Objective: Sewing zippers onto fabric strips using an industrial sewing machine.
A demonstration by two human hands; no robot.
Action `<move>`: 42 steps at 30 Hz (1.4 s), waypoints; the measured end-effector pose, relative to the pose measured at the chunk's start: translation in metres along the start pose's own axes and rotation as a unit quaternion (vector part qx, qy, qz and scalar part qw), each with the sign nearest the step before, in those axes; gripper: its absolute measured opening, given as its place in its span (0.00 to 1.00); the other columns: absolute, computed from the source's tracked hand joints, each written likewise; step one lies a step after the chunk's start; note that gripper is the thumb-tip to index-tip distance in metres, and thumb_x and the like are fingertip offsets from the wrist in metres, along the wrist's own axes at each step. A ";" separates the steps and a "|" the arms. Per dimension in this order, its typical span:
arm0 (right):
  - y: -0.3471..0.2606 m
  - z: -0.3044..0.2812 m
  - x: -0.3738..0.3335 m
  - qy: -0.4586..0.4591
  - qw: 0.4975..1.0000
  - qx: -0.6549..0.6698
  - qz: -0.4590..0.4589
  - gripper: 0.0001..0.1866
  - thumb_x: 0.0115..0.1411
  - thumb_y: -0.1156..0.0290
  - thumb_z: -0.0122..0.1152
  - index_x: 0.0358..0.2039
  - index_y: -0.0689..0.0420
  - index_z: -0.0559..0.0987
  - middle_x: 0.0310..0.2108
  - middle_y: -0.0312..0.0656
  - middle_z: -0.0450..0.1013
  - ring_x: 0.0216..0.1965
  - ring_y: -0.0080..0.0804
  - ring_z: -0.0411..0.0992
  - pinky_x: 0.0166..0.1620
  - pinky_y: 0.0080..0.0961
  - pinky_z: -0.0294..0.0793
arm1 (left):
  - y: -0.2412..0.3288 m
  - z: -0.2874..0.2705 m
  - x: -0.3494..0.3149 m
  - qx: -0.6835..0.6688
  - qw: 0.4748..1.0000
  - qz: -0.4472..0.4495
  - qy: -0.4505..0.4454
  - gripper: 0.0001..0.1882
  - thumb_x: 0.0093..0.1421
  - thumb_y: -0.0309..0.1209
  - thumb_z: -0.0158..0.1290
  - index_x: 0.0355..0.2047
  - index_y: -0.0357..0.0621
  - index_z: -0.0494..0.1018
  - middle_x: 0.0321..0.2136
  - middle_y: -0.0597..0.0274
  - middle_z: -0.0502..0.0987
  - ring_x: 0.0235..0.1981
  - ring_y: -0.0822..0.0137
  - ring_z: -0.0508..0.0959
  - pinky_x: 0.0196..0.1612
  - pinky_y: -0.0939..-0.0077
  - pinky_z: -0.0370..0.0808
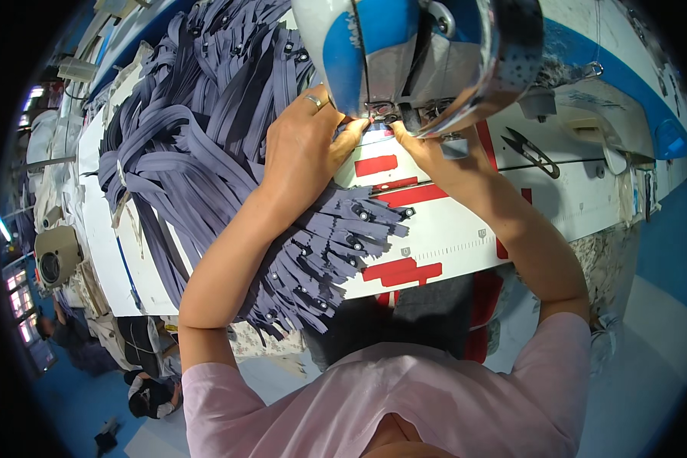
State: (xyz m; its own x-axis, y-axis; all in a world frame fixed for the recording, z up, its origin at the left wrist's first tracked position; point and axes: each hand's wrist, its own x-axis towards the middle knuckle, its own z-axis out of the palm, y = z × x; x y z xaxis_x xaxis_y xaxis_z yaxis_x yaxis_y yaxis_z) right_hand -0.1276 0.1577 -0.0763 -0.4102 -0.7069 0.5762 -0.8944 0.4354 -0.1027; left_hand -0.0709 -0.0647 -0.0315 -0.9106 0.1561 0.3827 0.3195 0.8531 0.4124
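Observation:
A white and blue sewing machine (347, 65) stands at the far middle of the table. Close in front of its presser foot (385, 114), my left hand (299, 149), wearing a ring, has its thumb and fingers pinched together. My right hand (454, 162) is on the other side of the foot, thumb and fingertips also drawn in. A small dark scrap shows between the fingertips; its kind is too small to tell. Beneath and beside my left forearm lies a large heap of grey-blue zippers (214, 172), tied in a bunch at the left, their ends fanned out toward me.
Black thread snips (532, 153) lie on the table right of my right hand. Red tape strips (412, 196) and a printed ruler scale (466, 240) mark the white tabletop (343, 284). A beige motor-like housing (56, 259) is at far left. Other people (154, 393) sit beyond, lower left.

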 end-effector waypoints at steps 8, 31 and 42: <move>0.005 0.005 -0.004 0.013 0.999 -0.039 -0.028 0.15 0.50 0.73 0.67 0.40 0.56 0.79 0.43 0.46 0.73 0.49 0.50 0.70 0.52 0.43 0.72 | -0.002 -0.004 0.003 0.023 0.999 0.024 -0.026 0.07 0.53 0.27 0.61 0.28 0.36 0.76 0.30 0.54 0.74 0.32 0.52 0.77 0.32 0.59 0.75; -0.006 -0.009 0.015 0.000 0.988 0.132 0.080 0.09 0.53 0.73 0.63 0.36 0.58 0.77 0.37 0.48 0.75 0.44 0.51 0.70 0.48 0.45 0.70 | -0.001 -0.004 0.003 0.015 0.999 0.013 -0.036 0.08 0.53 0.25 0.60 0.32 0.38 0.75 0.32 0.54 0.75 0.33 0.51 0.78 0.33 0.59 0.75; -0.002 -0.009 0.008 -0.012 0.993 0.104 0.062 0.09 0.54 0.72 0.62 0.36 0.59 0.77 0.37 0.50 0.75 0.44 0.52 0.70 0.49 0.45 0.70 | -0.008 0.002 0.002 0.003 1.000 -0.003 -0.015 0.10 0.53 0.27 0.61 0.35 0.37 0.76 0.37 0.50 0.77 0.37 0.49 0.78 0.37 0.59 0.76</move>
State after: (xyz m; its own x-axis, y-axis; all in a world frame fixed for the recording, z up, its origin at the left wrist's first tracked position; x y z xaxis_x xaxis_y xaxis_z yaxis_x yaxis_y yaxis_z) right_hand -0.1271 0.1560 -0.0637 -0.5212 -0.6690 0.5298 -0.8533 0.3967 -0.3385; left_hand -0.0761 -0.0703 -0.0351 -0.9202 0.1661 0.3544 0.3126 0.8568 0.4101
